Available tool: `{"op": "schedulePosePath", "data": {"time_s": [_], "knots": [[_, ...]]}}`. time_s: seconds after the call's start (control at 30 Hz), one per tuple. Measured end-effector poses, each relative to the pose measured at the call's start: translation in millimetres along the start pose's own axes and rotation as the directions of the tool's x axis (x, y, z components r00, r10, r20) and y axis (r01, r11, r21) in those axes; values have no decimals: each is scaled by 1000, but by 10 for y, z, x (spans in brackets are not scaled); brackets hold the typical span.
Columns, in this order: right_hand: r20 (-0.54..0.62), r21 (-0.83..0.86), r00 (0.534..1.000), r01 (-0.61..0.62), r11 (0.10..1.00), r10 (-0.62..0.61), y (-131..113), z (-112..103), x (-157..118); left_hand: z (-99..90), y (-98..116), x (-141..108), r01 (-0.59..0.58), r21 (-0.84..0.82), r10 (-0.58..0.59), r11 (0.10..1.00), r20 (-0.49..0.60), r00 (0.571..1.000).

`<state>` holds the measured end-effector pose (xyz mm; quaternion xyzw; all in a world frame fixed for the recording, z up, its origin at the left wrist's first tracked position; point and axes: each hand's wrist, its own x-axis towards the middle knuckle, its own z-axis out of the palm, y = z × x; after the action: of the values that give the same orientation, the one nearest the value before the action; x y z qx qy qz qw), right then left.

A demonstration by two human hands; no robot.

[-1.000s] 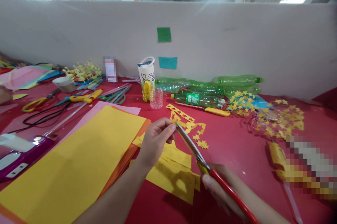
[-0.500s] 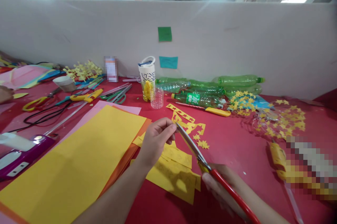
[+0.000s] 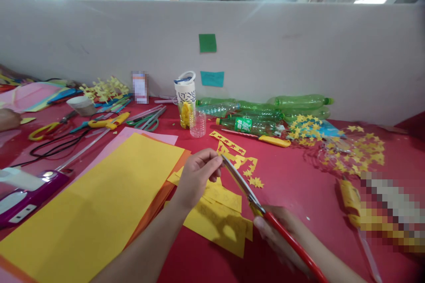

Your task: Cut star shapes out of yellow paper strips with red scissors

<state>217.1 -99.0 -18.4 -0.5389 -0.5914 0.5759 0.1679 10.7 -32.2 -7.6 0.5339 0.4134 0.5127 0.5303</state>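
Scissors (image 3: pixel 255 203): slanting from the centre of the frame to the bottom edge right of middle, silver blades pointing up and left.
Right hand (image 3: pixel 279 230): lower right of centre, fingers clamped on the red handle.
Left hand (image 3: pixel 198 174): centre of the frame, thumb and fingers together beside the blade tips — I cannot tell whether they pinch anything.
Yellow pieces (image 3: pixel 215 230): bottom centre, overlapping flat on the red tabletop (image 3: pixel 299 176), below the left hand.
Cut strip (image 3: pixel 227 142): just above and right of the left hand, with star-shaped holes.
Loose stars (image 3: pixel 256 182): just right of the blades.
Yellow sheet (image 3: pixel 109 194): lower left, atop orange and pink paper.
Green bottle (image 3: pixel 300 101): upper right of centre, lying near the wall (image 3: pixel 159 48) — other bottles beside it.
Another person's hand (image 3: pixel 8 119): left edge.
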Motion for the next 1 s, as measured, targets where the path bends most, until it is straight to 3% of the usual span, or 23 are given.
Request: {"op": "schedulePosePath", "data": {"time_s": [0.1, 0.2, 0.37, 0.6, 0.87, 1.0], "knots": [[-10, -1, 1000, -5, 1000, 5, -9, -4, 2, -2, 24, 4, -22, 55, 23, 998, -5, 1000], [-31, -57, 997, 72, 996, -74, -11, -17, 15, -17, 52, 12, -40, 98, 43, 994, -31, 999], [-58, -71, 993, 97, 993, -101, 5, -12, 31, -45, 44, 26, -36, 67, 40, 997, -66, 997], [21, 12, 997, 70, 997, -71, -14, -3, -6, -45, -25, 15, -29, 2, 29, 1000, -42, 999], [109, 57, 983, 145, 988, -151, 40, -40, -4, -48, -19, 5, -47, -2, 47, 999, 1, 999], [98, 38, 985, 141, 989, -144, 31, -41, 7, -46, -9, -8, -45, 15, 45, 999, 11, 999]]}}
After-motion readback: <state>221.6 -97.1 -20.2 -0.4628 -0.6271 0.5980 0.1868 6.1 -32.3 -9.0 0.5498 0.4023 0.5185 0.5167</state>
